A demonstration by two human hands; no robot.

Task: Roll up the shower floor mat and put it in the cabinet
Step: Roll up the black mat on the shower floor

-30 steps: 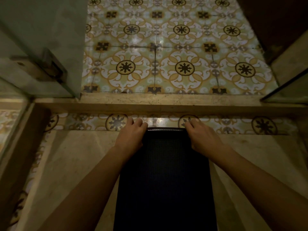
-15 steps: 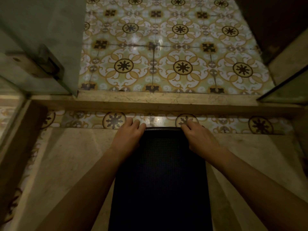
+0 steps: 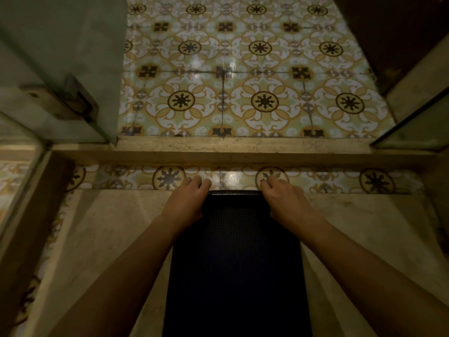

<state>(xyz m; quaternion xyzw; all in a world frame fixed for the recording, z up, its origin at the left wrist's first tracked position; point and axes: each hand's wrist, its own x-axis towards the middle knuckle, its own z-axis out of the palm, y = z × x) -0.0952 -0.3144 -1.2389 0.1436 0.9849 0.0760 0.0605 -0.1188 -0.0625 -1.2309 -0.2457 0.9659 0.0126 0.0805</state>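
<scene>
Mat point(image 3: 237, 259) unmoved, left hand point(image 3: 185, 203), right hand point(image 3: 286, 203) both still grasping its far edge

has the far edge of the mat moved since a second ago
No. The mat's far edge lies just short of the patterned tile strip, as before, with both hands at its corners.

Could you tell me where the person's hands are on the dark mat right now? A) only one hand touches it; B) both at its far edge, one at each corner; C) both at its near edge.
B: the left hand and right hand both rest on the far corners of the mat.
</scene>
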